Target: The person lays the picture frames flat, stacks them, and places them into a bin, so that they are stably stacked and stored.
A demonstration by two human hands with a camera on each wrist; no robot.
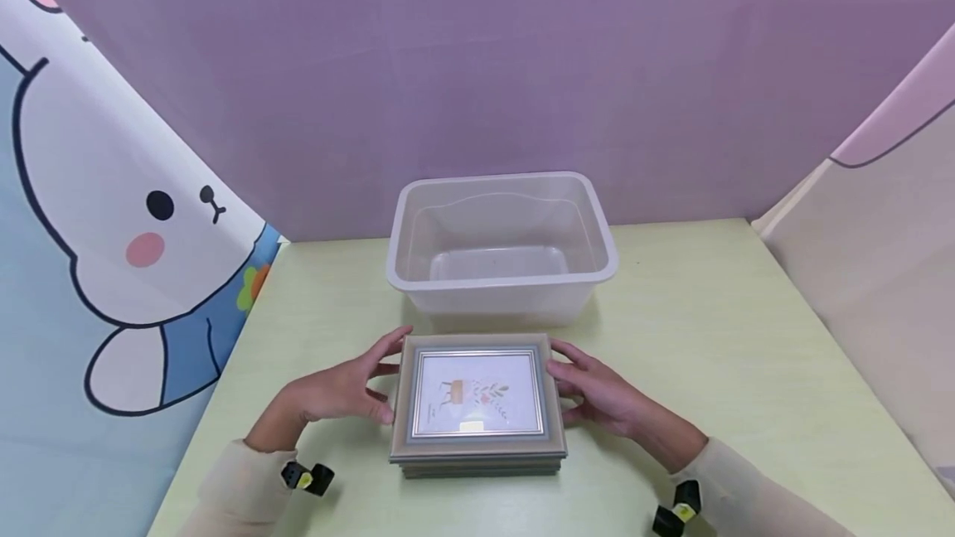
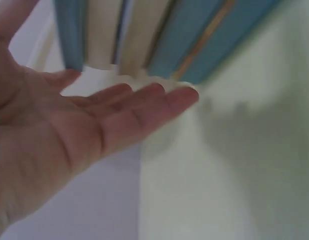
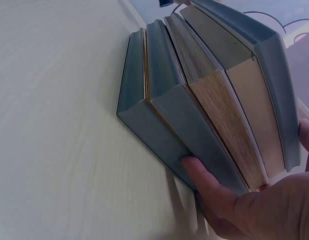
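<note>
A stack of picture frames [image 1: 479,396] lies flat on the table, the top one beige-grey with a silver inner edge and a small printed drawing behind its glass. My left hand [image 1: 339,388] is at the stack's left side, thumb near the front and fingers spread towards the back corner. In the left wrist view its fingers [image 2: 157,107] reach out almost straight along the frame edges. My right hand [image 1: 597,392] rests against the right side. One fingertip [image 3: 192,165] touches the lower blue-grey frames in the right wrist view, above which wood-grain and beige edges show.
Just behind the stack stands a white plastic bin [image 1: 501,282] with nothing in it. A purple cloth wall [image 1: 507,65] closes off the back of the pale green table [image 1: 686,297]. Printed cartoon cloth [image 1: 134,288] hangs on the left, and a pale cloth [image 1: 880,247] on the right.
</note>
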